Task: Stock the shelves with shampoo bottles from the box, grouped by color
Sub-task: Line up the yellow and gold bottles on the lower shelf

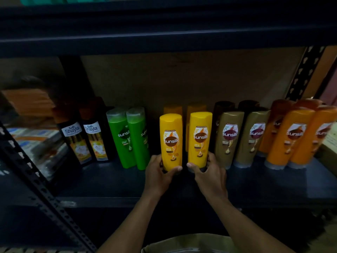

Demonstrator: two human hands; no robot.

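While my left hand [158,170] curls round the foot of one yellow bottle [171,139], thumb across its front, my right hand [207,170] grips the base of a second yellow bottle [200,137] the same way. Both bottles are upright at the middle of the frame, low over the dark shelf [255,181], with a narrow gap between them; my fingers hide whether they touch it. Just behind them, two more yellow bottles [196,108] show their caps. Left of my left hand stand two green bottles [120,137], the nearer one just beside my knuckles. Further left are two black bottles [74,141] labelled Safi Shayla. Right of my right hand, two gold bottles [228,137] crowd my fingers, with dark brown bottles [223,105] behind them. At the right edge stand orange bottles [290,137]. A perforated metal post [36,179] slants across the lower left, and the upper shelf [164,39] spans the top of the frame.
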